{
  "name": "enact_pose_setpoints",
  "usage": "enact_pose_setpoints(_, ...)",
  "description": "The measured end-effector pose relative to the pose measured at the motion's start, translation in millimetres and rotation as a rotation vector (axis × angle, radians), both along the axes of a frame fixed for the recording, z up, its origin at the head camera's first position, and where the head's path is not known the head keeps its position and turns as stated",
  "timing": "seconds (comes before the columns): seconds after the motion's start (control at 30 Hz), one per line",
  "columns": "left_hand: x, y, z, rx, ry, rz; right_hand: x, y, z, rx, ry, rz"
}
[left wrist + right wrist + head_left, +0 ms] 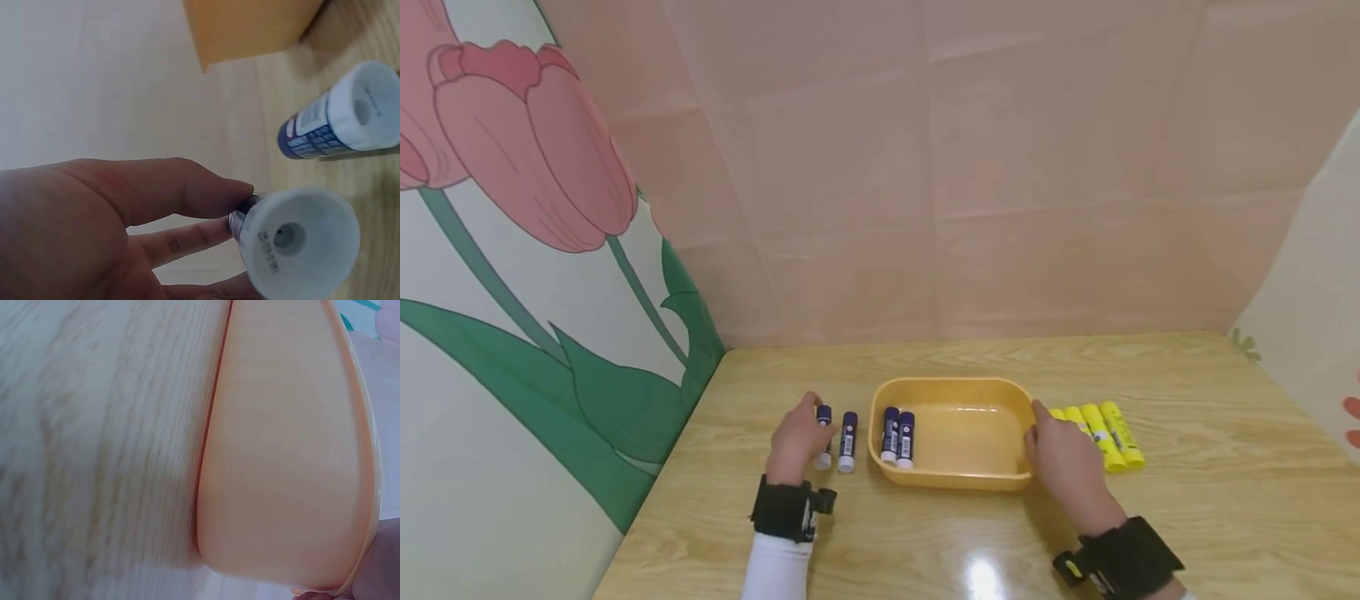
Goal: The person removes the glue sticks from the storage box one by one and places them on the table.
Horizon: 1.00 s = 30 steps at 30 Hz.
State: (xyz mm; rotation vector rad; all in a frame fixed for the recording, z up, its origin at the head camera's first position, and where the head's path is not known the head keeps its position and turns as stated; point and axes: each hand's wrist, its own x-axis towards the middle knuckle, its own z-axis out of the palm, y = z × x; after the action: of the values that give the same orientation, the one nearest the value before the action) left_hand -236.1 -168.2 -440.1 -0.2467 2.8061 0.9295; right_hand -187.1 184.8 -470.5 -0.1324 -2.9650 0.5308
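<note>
With thumb and fingers, my left hand (799, 440) pinches a dark blue glue stick (306, 244) with a white base, left of the tray. The base faces the camera in the left wrist view. Right beside it, a second blue glue stick (847, 442) lies on the table. My right hand (1066, 465) grips the right end of an orange plastic tray (955, 481), thumb at the rim. Two more blue glue sticks, one (890, 435) next to the other (906, 439), lie side by side at the tray's left end. The tray's outer wall (287, 444) fills much of the right wrist view.
Several yellow glue sticks (1108, 437) lie in a row right of the tray, partly hidden by my right hand. The wooden table (910, 542) ends at a pink sheet (940, 208) behind. A tulip-printed panel (535, 150) borders the left side.
</note>
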Motion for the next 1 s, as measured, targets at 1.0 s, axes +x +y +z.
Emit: enact_pose_setpoints(1.0, -15.4, -17.3, -35.2, 0.044, -0.062, -0.013, -2.0, 1.6, -2.3, 0.003, 0.034, 0.01)
